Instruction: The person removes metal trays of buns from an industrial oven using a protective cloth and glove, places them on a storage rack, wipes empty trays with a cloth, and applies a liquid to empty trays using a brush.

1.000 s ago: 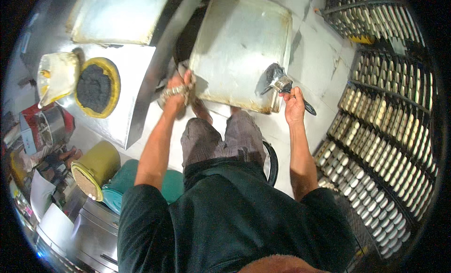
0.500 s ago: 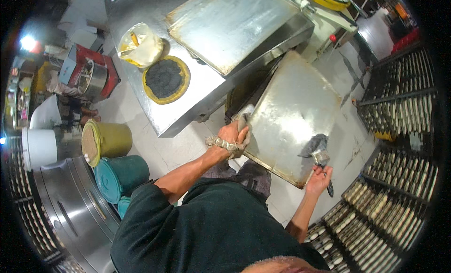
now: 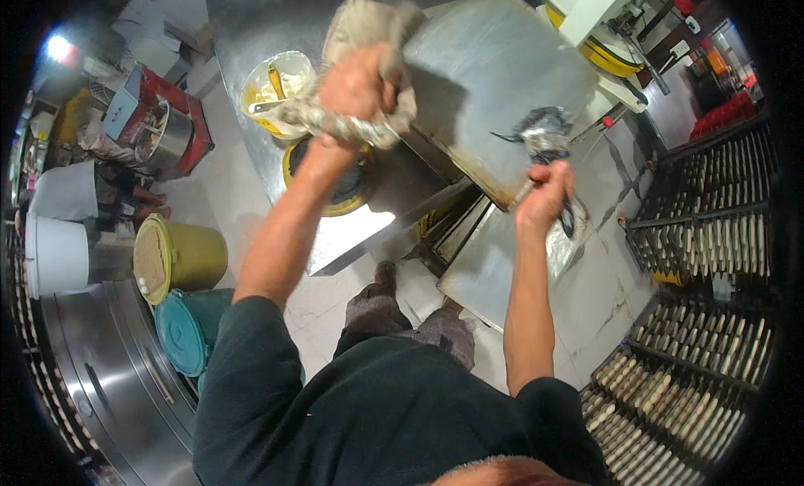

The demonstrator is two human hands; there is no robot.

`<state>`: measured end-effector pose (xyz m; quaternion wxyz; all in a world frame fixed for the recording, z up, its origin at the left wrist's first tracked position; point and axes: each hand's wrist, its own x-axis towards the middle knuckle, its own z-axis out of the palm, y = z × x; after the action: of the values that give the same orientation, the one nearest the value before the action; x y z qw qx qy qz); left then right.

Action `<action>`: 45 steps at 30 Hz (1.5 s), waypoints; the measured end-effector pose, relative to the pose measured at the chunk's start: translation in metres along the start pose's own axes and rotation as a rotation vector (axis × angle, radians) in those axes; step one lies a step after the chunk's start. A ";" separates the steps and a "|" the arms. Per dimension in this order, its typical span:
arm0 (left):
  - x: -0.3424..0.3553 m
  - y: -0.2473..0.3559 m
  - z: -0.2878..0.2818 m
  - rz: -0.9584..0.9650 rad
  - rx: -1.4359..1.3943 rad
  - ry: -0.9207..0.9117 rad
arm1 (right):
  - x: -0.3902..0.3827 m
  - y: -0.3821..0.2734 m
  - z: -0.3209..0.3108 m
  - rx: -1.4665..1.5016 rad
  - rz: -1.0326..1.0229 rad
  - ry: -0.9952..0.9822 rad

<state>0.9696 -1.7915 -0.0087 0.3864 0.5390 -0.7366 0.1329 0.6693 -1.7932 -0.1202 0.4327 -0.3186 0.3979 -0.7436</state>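
My left hand (image 3: 358, 88), blurred by motion, is closed on a beige cloth (image 3: 368, 25) above the metal table. Part of the cloth hangs around the wrist. My right hand (image 3: 546, 193) grips a brush (image 3: 544, 134) with a dark, ragged head, which is over a flat metal tray (image 3: 494, 76); whether it touches the tray I cannot tell. A black loop or handle shows beside that hand. The tray lies at the table's right side, one corner jutting past the edge. Beside my left hand stands a white tub (image 3: 285, 77) holding pale paste and a yellow-handled tool.
Under my left forearm, a round yellow-rimmed thing (image 3: 339, 208) with a dark middle sits on the table (image 3: 322, 250). Another metal tray (image 3: 486, 277) is lower down. Racks of pale dough pieces (image 3: 670, 369) stand right; a yellow bucket (image 3: 193, 252) and green bucket (image 3: 188, 331) stand left.
Both hands have moved up and forward, the left with the cloth to above the table, the right with the brush to over the tray there. They have left the tilted tray's near edge.
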 end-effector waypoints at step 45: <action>-0.422 0.212 0.204 -1.386 -0.764 -0.578 | 0.033 0.096 -0.239 -1.234 -0.127 -1.190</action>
<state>0.7428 -1.5436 -0.3985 0.3327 0.7141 -0.3033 -0.5361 0.4972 -1.7767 -0.3143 0.2764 -0.8554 0.4194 -0.1264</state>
